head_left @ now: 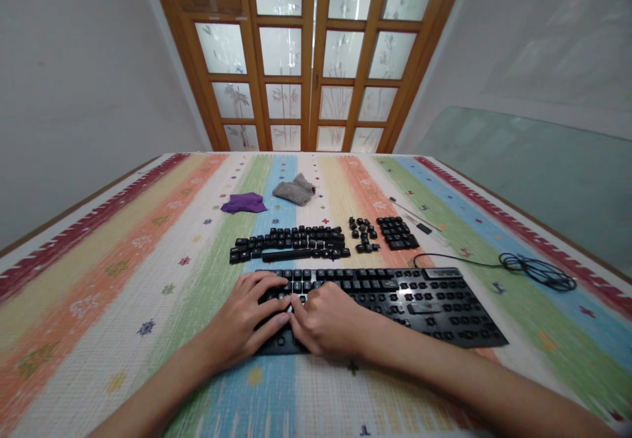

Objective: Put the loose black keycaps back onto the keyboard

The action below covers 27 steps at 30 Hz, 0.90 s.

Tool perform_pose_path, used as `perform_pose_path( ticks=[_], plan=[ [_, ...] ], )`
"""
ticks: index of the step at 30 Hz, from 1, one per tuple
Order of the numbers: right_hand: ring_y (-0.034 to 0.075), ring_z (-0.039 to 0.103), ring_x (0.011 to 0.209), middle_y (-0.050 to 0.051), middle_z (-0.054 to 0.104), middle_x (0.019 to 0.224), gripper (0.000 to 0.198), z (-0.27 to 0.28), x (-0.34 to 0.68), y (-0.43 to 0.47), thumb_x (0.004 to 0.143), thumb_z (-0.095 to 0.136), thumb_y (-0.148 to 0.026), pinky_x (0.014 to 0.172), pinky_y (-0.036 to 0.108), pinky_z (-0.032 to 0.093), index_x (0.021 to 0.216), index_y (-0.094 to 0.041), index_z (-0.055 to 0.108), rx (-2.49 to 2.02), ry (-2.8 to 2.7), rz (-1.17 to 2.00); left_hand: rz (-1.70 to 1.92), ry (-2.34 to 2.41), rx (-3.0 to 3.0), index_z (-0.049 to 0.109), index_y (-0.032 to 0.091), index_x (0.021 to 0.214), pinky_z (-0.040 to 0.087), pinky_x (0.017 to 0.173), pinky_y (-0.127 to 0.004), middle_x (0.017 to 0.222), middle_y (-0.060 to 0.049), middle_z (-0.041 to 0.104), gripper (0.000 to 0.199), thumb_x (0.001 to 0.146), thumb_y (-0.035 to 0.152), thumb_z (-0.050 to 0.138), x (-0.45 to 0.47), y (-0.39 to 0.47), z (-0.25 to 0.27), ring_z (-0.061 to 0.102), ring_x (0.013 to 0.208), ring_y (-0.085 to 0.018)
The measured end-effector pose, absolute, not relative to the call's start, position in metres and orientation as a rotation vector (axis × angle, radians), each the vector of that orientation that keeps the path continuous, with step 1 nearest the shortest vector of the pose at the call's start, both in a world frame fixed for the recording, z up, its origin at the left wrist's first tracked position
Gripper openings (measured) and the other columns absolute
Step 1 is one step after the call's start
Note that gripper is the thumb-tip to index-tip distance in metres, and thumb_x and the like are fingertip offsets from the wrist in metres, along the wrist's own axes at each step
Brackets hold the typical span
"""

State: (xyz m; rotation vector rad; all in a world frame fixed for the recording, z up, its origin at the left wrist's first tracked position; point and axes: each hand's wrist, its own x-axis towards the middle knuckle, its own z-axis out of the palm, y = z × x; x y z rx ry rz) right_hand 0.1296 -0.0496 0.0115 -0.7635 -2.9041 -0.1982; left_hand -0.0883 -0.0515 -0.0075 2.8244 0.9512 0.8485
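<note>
A black keyboard (439, 309) lies on the striped cloth in front of me. Keycaps sit on its upper rows, while bare switch sockets show over the numeric pad and lower area. My left hand (259, 309) rests on the keyboard's left part, with its fingers stretched out and spread. Beside it, my right hand (320, 319) is closed, its thumb and fingertips down at the keys near the left fingertips. Whatever it may pinch is hidden. Behind the keyboard, loose black keycaps (291, 242) lie in rows, with the long space bar (286, 255) among them.
More keycaps form a small cluster (363, 232) and a block (396, 232) at right. A purple cloth (244, 203) and a grey cloth (296, 190) lie farther back. A thin rod (417, 216) and a coiled cable (538, 270) are on the right. The tablecloth (123, 280) is striped.
</note>
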Motion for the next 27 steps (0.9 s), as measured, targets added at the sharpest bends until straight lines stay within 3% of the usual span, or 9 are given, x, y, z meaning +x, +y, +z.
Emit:
perform_pose_path(
  ticks=[5,11,17,21,27],
  plan=[
    [0.018,0.059,0.045,0.009,0.068,0.061,0.028,0.016,0.133,-0.045,0.096,0.040,-0.023,0.043,0.030,0.025,0.088,-0.009,0.063,-0.750,-2.860,-0.190,0.897,0.906,2.870,0.069,0.021,0.117,0.047,0.096,-0.045,0.120,-0.011,0.064,0.025,0.101,0.026,0.050,-0.087,-0.051,-0.003,0.054,0.114,-0.027],
    [0.015,0.058,0.048,0.007,0.069,0.062,0.028,0.022,0.141,-0.038,0.097,0.044,-0.028,0.049,0.028,0.026,0.087,-0.013,0.065,-0.760,-2.844,-0.079,1.031,0.832,2.911,0.069,0.017,0.115,0.049,0.088,-0.041,0.105,-0.011,0.069,0.025,0.097,0.017,0.051,-0.085,-0.053,0.004,0.059,0.101,-0.024],
    [0.012,0.056,0.051,0.004,0.070,0.063,0.032,0.031,0.151,-0.019,0.096,0.046,-0.026,0.052,0.029,0.024,0.075,-0.016,0.067,-0.814,-2.779,0.000,0.982,0.842,2.918,0.069,0.015,0.114,0.049,0.087,-0.042,0.097,-0.009,0.070,0.024,0.097,0.017,0.052,-0.085,-0.056,0.004,0.059,0.098,-0.025],
    [0.013,0.060,0.060,0.006,0.074,0.074,0.032,0.038,0.151,0.006,0.096,0.048,-0.026,0.058,0.028,0.031,0.079,-0.015,0.073,-0.950,-2.633,0.113,0.934,0.850,2.929,0.065,0.016,0.124,0.048,0.090,-0.043,0.099,-0.009,0.070,0.030,0.097,0.017,0.051,-0.086,-0.056,0.003,0.059,0.100,-0.025],
    [0.013,0.058,0.066,0.005,0.073,0.076,0.022,0.043,0.129,0.053,0.091,0.056,-0.020,0.065,0.025,0.036,0.085,-0.014,0.076,-1.079,-2.519,0.236,0.922,0.851,2.908,0.066,0.014,0.120,0.048,0.091,-0.044,0.107,-0.011,0.067,0.027,0.097,0.019,0.053,-0.084,-0.058,0.004,0.056,0.104,-0.026]
  ],
)
